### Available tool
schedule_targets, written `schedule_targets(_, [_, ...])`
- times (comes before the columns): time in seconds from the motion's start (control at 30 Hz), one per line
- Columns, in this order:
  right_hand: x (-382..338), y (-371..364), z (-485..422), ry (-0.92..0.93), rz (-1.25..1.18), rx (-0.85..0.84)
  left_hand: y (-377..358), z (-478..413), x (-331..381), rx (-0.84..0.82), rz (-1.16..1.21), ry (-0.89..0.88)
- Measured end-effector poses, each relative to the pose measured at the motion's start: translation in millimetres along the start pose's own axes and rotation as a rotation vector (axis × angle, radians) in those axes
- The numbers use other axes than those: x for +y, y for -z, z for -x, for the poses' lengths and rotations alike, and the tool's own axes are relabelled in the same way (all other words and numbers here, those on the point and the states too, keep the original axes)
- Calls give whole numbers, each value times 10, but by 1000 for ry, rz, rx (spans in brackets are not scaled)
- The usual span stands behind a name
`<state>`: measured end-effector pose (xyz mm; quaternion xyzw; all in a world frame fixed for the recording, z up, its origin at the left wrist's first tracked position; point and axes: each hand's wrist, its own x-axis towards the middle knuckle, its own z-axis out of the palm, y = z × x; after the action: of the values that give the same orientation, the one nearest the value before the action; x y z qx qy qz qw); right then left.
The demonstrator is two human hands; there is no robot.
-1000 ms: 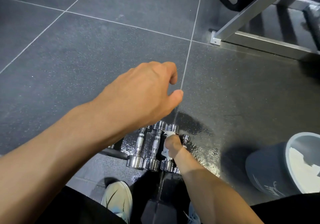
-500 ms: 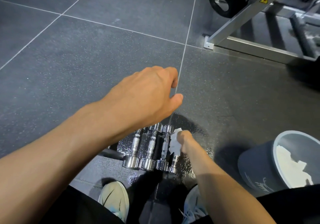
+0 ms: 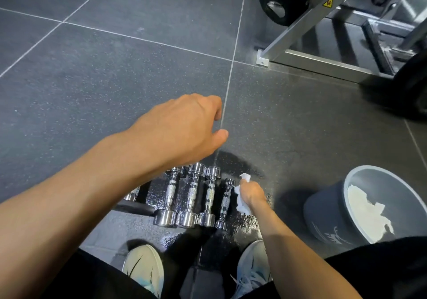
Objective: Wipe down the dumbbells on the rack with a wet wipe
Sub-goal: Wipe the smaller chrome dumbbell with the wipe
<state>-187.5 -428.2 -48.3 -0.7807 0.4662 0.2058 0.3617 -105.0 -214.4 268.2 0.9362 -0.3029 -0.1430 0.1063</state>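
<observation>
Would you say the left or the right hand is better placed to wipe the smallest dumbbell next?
Right, probably. The right hand already grips the wet wipe right beside the smallest dumbbell. The left hand hangs empty above the row.

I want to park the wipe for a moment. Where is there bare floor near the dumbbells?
Bare floor lies between the smallest dumbbell and the grey bin, though wet, and beyond the dumbbell row toward the machine frame. Near the shoes it is crowded.
</observation>
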Motion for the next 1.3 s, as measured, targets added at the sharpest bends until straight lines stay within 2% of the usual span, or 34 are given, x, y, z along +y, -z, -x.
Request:
schedule_targets(0.13, [-40, -311, 30, 72, 172, -84, -15, 8, 5, -17, -15, -4])
schedule_targets(0.33, [-16, -562, 106, 74, 255, -61, -45, -5, -31, -36, -25, 2])
schedule_targets(0.5, [-26, -551, -58, -45, 168, -50, -48, -29, -63, -41, -24, 11])
schedule_targets(0.63, [32, -560, -53, -51, 107, -67, -34, -44, -45, -36, -31, 9])
schedule_targets(0.8, [-1, -675, -101, -37, 171, -22, -64, -51, -31, -46, -28, 3])
schedule_targets(1.0, [30, -628, -97, -3, 126, -5, -78, -71, -55, -54, -32, 7])
schedule_targets(1.07, [-19, -509, -37, 21, 101, -10, -80, -77, -59, -70, -37, 10])
schedule_targets(1.17, [-215, -212, 108, 40, -139, 56, -79, -104, -59, -69, -36, 21])
schedule_targets(1.3, [-709, 321, 429, 189, -423, 85, -62, -184, -46, -114, -18, 47])
